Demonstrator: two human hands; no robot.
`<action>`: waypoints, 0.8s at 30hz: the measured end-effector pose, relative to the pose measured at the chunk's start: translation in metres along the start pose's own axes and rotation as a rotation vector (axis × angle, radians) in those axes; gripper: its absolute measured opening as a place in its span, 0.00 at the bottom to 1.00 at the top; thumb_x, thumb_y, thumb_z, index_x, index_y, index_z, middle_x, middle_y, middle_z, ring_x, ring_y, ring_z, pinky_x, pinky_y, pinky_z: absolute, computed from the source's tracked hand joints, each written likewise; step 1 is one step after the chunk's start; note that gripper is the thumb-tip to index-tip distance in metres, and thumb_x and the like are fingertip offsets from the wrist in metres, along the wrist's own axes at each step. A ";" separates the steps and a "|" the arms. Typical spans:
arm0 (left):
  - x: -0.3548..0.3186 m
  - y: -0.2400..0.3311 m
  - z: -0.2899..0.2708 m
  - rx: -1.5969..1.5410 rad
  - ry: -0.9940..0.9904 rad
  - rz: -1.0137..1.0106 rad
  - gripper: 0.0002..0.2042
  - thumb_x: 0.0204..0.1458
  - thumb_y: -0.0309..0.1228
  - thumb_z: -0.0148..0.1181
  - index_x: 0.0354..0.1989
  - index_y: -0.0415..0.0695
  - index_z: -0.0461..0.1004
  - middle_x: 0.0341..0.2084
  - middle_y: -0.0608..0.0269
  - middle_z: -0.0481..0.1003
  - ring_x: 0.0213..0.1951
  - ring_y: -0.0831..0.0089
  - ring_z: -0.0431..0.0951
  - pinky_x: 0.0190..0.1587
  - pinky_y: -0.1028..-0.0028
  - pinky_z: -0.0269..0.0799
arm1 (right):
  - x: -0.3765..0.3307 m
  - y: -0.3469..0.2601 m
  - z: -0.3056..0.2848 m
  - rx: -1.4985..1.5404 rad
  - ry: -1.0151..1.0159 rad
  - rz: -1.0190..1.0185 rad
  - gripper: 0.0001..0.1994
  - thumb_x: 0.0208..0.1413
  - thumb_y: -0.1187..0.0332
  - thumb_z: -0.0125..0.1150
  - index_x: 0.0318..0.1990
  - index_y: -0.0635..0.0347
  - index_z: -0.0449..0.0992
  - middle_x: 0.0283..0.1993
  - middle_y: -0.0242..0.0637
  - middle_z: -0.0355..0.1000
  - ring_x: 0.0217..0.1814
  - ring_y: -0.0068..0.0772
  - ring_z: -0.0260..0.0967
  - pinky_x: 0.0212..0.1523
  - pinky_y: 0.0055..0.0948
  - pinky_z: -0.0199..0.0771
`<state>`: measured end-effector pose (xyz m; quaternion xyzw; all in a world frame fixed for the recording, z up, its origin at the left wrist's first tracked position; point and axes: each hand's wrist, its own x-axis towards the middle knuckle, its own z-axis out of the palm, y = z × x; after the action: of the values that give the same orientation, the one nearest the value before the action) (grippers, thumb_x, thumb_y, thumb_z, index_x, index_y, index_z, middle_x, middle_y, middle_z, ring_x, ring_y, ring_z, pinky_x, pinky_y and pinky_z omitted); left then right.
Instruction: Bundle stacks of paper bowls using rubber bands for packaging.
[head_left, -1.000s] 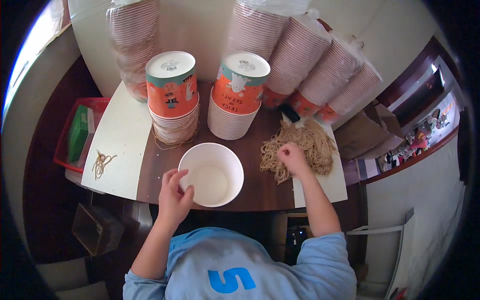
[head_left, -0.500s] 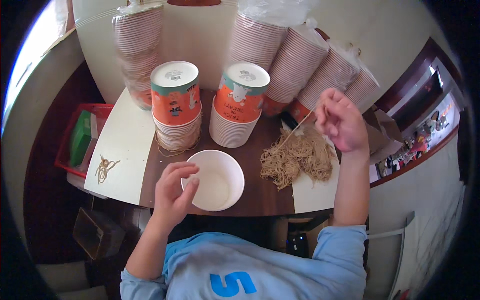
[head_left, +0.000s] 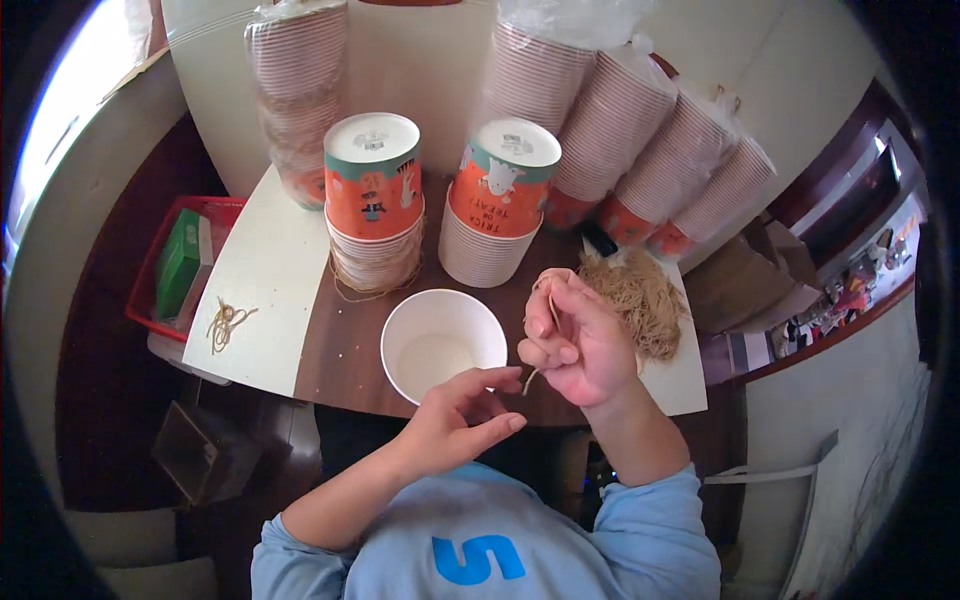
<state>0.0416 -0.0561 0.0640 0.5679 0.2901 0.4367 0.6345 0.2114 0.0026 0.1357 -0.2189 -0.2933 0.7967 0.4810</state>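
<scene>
My right hand point(head_left: 585, 340) is closed, with a piece of tan string point(head_left: 532, 380) pinched in its fingers; the string's loose end hangs below them. Beside that end is my left hand point(head_left: 462, 418), its thumb and fingers apart and nothing seen in them. An empty white paper cup point(head_left: 445, 345) stands mouth up on the table just beyond my left hand. Behind my right hand lies a tangled heap of tan strings point(head_left: 650, 305), partly hidden by it. Farther back stand two upside-down stacks of orange and green paper cups, a left stack point(head_left: 375, 200) with string loops round its lower rims and a right stack point(head_left: 500, 205).
Tall plastic-wrapped cup stacks point(head_left: 610, 120) lean at the back right, and another wrapped stack point(head_left: 300, 100) stands back left. A few loose strings point(head_left: 228, 325) lie on the table's white left part. A red bin point(head_left: 155, 290) sits left, a cardboard box point(head_left: 750, 275) right.
My right hand has come down and left from above the string heap, carrying the string. My left hand has moved right, from the cup's rim toward the string's end.
</scene>
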 end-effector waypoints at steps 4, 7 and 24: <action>-0.003 -0.018 0.002 -0.094 -0.008 -0.018 0.21 0.53 0.27 0.61 0.55 0.38 0.68 0.39 0.63 0.75 0.32 0.85 0.71 0.35 0.83 0.70 | -0.001 0.014 -0.002 0.072 -0.029 -0.007 0.05 0.63 0.65 0.45 0.37 0.53 0.65 0.25 0.34 0.67 0.15 0.16 0.49 0.20 0.20 0.52; -0.004 -0.014 0.003 -0.107 -0.028 -0.081 0.16 0.55 0.28 0.58 0.52 0.38 0.72 0.33 0.65 0.76 0.30 0.84 0.72 0.34 0.83 0.70 | -0.002 0.019 -0.006 0.123 -0.010 -0.025 0.06 0.64 0.65 0.44 0.36 0.53 0.66 0.25 0.33 0.67 0.14 0.16 0.49 0.20 0.20 0.51; -0.021 0.027 -0.038 0.228 -0.180 -0.383 0.10 0.56 0.31 0.57 0.36 0.36 0.79 0.23 0.63 0.77 0.25 0.81 0.74 0.28 0.80 0.72 | -0.021 0.041 -0.015 -1.087 -0.545 0.007 0.37 0.45 0.69 0.67 0.62 0.61 0.55 0.56 0.46 0.64 0.60 0.38 0.64 0.60 0.35 0.61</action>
<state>-0.0066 -0.0577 0.0802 0.6071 0.3823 0.2206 0.6608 0.2045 -0.0273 0.0983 -0.2223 -0.7699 0.5617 0.2056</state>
